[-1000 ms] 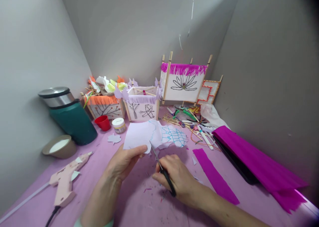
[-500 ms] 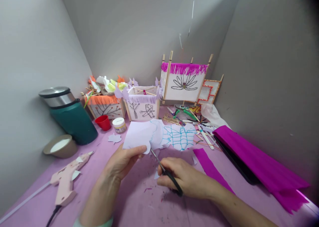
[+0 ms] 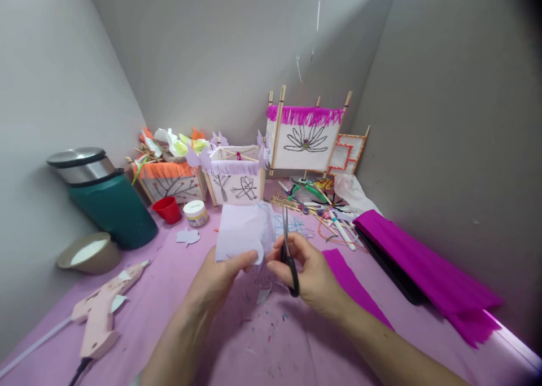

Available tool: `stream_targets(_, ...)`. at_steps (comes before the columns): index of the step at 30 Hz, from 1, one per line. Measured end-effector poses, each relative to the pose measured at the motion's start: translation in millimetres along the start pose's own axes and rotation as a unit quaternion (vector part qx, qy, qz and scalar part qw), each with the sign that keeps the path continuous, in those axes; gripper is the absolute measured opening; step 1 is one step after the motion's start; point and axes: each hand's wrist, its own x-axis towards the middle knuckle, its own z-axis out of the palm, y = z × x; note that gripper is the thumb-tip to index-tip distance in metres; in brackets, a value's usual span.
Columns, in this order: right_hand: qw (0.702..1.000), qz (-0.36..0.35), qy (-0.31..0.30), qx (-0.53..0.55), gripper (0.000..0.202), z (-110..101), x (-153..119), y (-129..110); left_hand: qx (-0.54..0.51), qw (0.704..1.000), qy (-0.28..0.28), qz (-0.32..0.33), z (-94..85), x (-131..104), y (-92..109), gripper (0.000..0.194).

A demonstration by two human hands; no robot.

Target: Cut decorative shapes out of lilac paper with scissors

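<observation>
My left hand (image 3: 226,276) pinches the lower edge of a pale lilac sheet of paper (image 3: 239,231), thumb on top. The paper's right side has a curved cut edge and faint blue lines. In my right hand (image 3: 311,270) is a pair of black-handled scissors (image 3: 291,264), blades pointing up and away from me, apart from the paper's left part. My right fingertips come close to the paper's right edge; whether they touch it I cannot tell. Behind the blades lies paper with a blue drawing (image 3: 292,223), partly hidden.
On the left are a pink glue gun (image 3: 99,312), a bowl (image 3: 91,253), a green tumbler (image 3: 112,205), a red cup (image 3: 167,210) and a white jar (image 3: 195,213). Decorated paper lanterns (image 3: 307,140) stand behind. Magenta crepe paper (image 3: 423,273) lies right, beside markers (image 3: 342,229) and sticks.
My right hand has swung the scissors upright, away from the paper's cut edge. The sheet with the blue drawing is now mostly covered by the hand and blades. The view has shifted slightly.
</observation>
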Motion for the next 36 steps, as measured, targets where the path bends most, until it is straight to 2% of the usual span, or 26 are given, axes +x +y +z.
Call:
stream_targets(3,0.999,0.011,0.041,0.008,0.022,5.5,-0.1,3.5,0.022,1.0,-0.008,-0.008,8.5,-3.0,-6.9,0.013)
stream_targets(7,0.997,0.035,0.052,0.042,0.024,3.8,1.3,5.5,0.032,0.999,-0.017,-0.007,18.7,-7.4,-9.0,0.011)
stream_targets(14,0.991,-0.01,0.127,0.042,0.025,5.1,2.5,11.0,0.052,0.996,0.068,-0.024,32.7,-9.7,-9.8,0.024)
stream_targets(17,0.987,-0.021,0.156,0.035,0.025,6.7,2.0,12.3,0.008,0.996,0.078,-0.05,38.8,-10.7,-13.6,0.028)
stream_targets(21,0.983,-0.04,0.181,0.011,0.023,11.7,1.7,16.7,-0.111,0.987,0.092,-0.069,46.4,-14.3,-14.6,0.024)
stream_targets(25,0.983,-0.045,0.18,-0.001,0.021,17.3,0.7,24.0,-0.179,0.974,0.099,-0.095,50.2,-16.2,-14.4,0.024)
stream_targets(30,0.984,-0.035,0.173,0.023,0.021,21.4,-1.9,28.5,-0.203,0.968,0.095,-0.113,49.9,-13.2,-17.4,0.027)
stream_targets(36,0.987,-0.018,0.15,0.055,0.025,24.3,-1.7,23.7,-0.147,0.979,0.109,-0.085,47.4,-12.2,-17.6,0.025)
